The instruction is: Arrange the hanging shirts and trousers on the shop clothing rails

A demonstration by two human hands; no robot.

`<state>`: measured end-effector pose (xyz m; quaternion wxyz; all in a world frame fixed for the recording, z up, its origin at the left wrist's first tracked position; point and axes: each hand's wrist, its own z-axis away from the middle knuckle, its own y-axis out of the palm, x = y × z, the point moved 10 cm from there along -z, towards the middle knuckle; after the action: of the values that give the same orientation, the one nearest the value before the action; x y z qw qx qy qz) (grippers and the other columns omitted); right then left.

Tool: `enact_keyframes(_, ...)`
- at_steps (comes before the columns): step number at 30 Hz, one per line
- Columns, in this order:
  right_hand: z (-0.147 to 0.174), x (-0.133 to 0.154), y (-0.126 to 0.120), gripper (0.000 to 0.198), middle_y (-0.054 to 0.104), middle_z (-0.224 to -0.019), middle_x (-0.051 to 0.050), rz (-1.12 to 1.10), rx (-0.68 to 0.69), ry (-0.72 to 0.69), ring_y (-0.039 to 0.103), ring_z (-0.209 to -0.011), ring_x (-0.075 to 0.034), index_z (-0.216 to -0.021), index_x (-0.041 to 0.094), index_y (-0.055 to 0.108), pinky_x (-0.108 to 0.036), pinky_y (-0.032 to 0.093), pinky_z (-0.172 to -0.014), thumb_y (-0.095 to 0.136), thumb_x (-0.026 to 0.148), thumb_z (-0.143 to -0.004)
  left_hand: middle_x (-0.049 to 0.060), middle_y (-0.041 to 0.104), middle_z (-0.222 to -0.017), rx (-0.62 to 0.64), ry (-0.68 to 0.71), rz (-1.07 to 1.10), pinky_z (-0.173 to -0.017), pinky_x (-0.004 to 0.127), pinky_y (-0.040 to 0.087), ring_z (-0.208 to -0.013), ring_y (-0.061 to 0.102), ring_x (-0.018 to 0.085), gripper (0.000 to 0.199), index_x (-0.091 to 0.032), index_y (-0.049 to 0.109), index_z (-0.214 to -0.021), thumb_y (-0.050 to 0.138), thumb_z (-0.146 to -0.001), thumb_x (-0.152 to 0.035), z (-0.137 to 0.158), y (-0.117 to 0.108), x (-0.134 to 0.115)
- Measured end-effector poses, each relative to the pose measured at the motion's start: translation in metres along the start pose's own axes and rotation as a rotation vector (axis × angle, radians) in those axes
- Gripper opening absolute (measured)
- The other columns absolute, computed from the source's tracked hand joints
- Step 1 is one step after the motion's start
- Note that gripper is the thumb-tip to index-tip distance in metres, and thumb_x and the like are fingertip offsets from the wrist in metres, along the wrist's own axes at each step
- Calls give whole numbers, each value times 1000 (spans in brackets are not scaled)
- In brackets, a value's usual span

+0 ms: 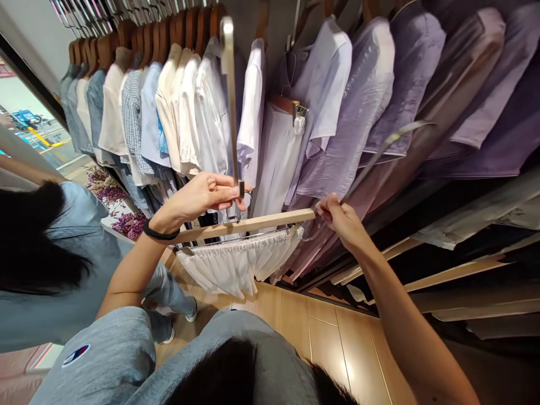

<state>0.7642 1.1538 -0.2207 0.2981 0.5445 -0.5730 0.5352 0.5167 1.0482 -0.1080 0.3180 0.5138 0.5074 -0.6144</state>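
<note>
My left hand (206,197), with a black band at the wrist, is closed at the black-tipped end of an upright metal rod (231,107). The hook of a pale wooden clip hanger (270,222) rises into its fingers. Clipped below the hanger bar is a white garment (230,264) with a gathered waist. My right hand (341,216) is closed beside the bar's right end, near the lower end of a second, curved metal rod (379,152). What its fingers grip is hard to make out.
Shirts (189,112) on brown hangers line the rail at left, with purple tops (341,124) at right. More hanger bars (455,273) hang lower right. Another person (84,225) in light blue stands close on the left, beside dried purple flowers (129,225). Below is wooden floor (329,337).
</note>
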Motion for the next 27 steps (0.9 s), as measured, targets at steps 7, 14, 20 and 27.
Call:
enact_keyframes(7,12,-10,26,77,59,-120,-9,-180,-49,-58,59,-102,-22,-127,25,52,-30,50,-81,38,87,-83,13,70,-85,-58,-5,50,-51,16,31,-56,41,5,47,-4,71,-103,75,-81,-45,-4,8,-6)
enact_keyframes(14,-13,-35,42,82,51,-82,-5,-223,-84,9,54,-79,-22,-96,22,47,-30,48,-70,30,99,-71,13,69,-84,-16,4,11,-50,17,29,-55,40,5,46,-4,70,-94,76,-80,-47,-16,22,-16)
enact_keyframes(20,-24,-26,43,85,39,-75,-3,-290,-115,10,50,-73,-20,-88,23,35,-29,46,-67,29,104,-62,13,69,-81,6,8,13,-49,17,28,-53,38,5,51,-4,71,-101,78,-78,-49,-19,23,-21)
enact_keyframes(27,-30,-24,61,85,40,-71,0,-477,-73,36,48,-61,-17,-91,23,36,-31,47,-62,43,102,-60,12,68,-76,13,-17,25,-48,17,28,-52,40,5,51,-4,72,-104,81,-76,-46,-14,19,-19)
